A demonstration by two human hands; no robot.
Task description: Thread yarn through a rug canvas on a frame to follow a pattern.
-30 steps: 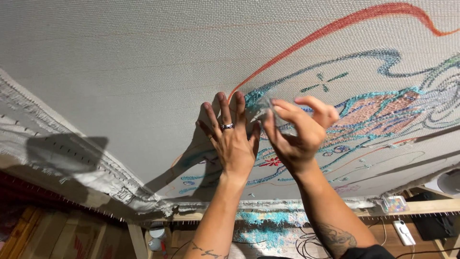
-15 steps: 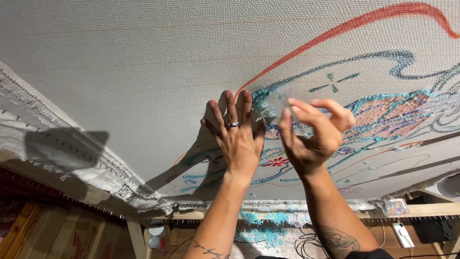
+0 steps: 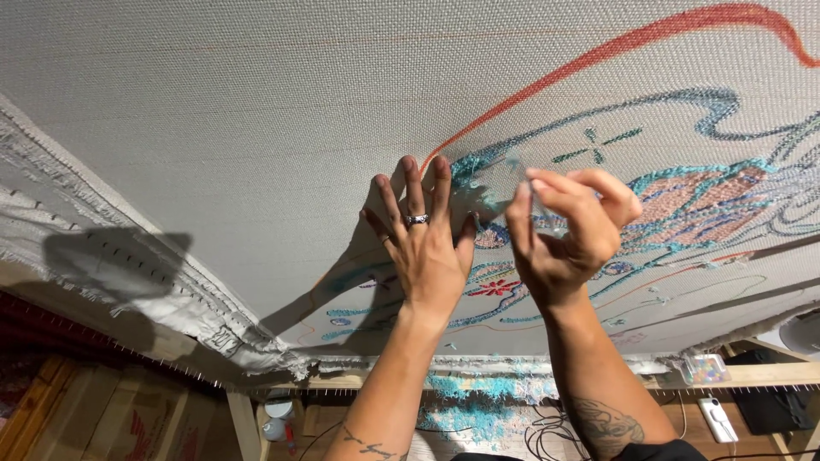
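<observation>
A large pale woven cloth (image 3: 256,111) is stretched on a frame and fills the view. It carries a stitched design in teal yarn (image 3: 683,183) with a curving red line (image 3: 598,51). My left hand (image 3: 423,256), a ring on one finger, lies flat against the cloth with its fingers spread, at the design's left edge. My right hand (image 3: 559,230) is just to its right, lifted slightly off the cloth. Its thumb and fingertips are pinched on a thin pale strand of yarn (image 3: 536,209), which is blurred.
The cloth's frayed edge (image 3: 171,290) is tacked to a wooden frame bar (image 3: 752,376). Below the bar lie teal yarn scraps (image 3: 465,401), dark cables and a small white device (image 3: 716,418). Wooden boards stand at the lower left.
My right hand has pulled away from the cloth, moving right of the left hand with its fingers pinched. The left hand has stayed flat on the cloth.
</observation>
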